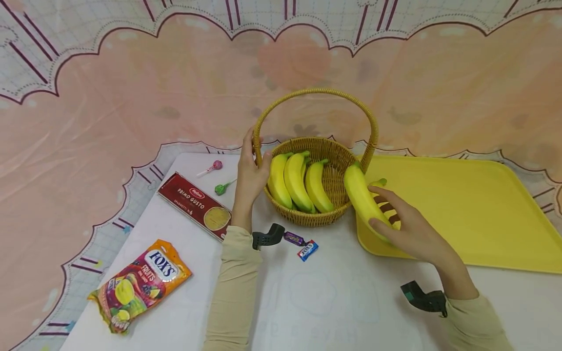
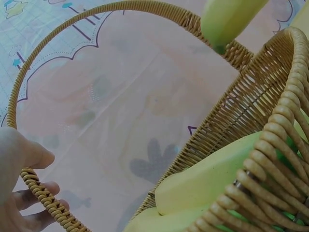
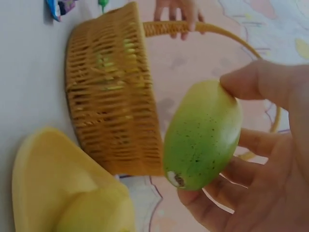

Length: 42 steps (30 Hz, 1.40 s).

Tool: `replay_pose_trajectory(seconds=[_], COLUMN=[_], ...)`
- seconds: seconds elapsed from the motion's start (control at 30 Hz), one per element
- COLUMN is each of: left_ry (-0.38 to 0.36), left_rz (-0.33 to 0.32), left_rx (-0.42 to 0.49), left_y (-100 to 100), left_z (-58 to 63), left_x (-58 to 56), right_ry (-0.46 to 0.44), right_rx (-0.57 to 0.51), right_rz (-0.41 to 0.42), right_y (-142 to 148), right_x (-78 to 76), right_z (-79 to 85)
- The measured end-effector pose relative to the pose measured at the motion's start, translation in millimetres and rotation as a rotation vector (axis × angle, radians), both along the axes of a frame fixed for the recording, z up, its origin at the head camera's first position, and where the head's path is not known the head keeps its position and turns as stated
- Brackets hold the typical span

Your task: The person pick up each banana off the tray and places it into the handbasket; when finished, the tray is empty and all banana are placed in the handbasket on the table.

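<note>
A wicker basket (image 1: 307,217) with a tall arched handle (image 1: 316,91) stands at the back of the table. Several yellow bananas (image 1: 298,183) lie inside it along the left side. My left hand (image 1: 251,176) grips the lower left part of the handle, thumb on one side and fingers on the other, as the left wrist view shows. Between thumb and fingers, my right hand (image 1: 406,224) holds another banana (image 1: 362,195), whose upper end overlaps the basket's right rim in the head view. Partly hidden behind that hand, one more banana (image 3: 94,212) lies on the yellow tray (image 1: 456,209).
Left of the basket lie a red spaghetti box (image 1: 193,204), a pink lollipop (image 1: 216,165) and a green lollipop (image 1: 221,188). A Fox's candy bag (image 1: 142,285) is nearer the front left. Two wrapped candies, purple (image 1: 294,238) and blue (image 1: 308,250), lie before the basket.
</note>
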<state>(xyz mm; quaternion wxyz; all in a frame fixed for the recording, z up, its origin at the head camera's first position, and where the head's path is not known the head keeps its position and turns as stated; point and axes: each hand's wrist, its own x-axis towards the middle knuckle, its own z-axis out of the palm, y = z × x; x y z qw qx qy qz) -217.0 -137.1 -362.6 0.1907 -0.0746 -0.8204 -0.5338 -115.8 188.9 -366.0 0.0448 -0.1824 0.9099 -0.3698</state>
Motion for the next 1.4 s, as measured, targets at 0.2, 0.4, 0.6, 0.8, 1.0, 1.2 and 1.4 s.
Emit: replay_pose_trajectory(seconds=[0.2, 0.4, 0.6, 0.8, 1.0, 1.2, 1.4], left_ry=[-0.003, -0.001, -0.005, -0.012, 0.007, 0.017, 0.006], left_rz=[0.005, 0.006, 0.013, 0.009, 0.010, 0.008, 0.008], left_rx=[-0.005, -0.007, -0.009, -0.024, -0.029, -0.026, -0.033], left_y=[-0.2, 1.2, 1.1, 1.4, 0.7, 0.8, -0.1], left_z=[-0.9, -0.2, 0.0, -1.3, -2.1, -2.4, -1.9], left_x=[-0.3, 1.8, 2.8, 0.9, -1.1, -2.5, -2.0], right_ry=[0.001, -0.018, -0.051, -0.029, -0.027, -0.025, -0.004], right_rx=[-0.052, -0.086, -0.049, 0.052, 0.133, 0.108, 0.102], right_rz=[-0.007, -0.044, -0.074, -0.071, -0.078, -0.078, -0.113], right_y=[-21.8, -48.8, -76.5, -95.0, -108.9, -113.6, -105.8], right_x=[-14.5, -33.0, -57.2, -78.2, -92.3, -92.9, -83.6], right_z=[-3.0, 0.6, 5.1, -0.6, -11.7, -17.3, -13.6])
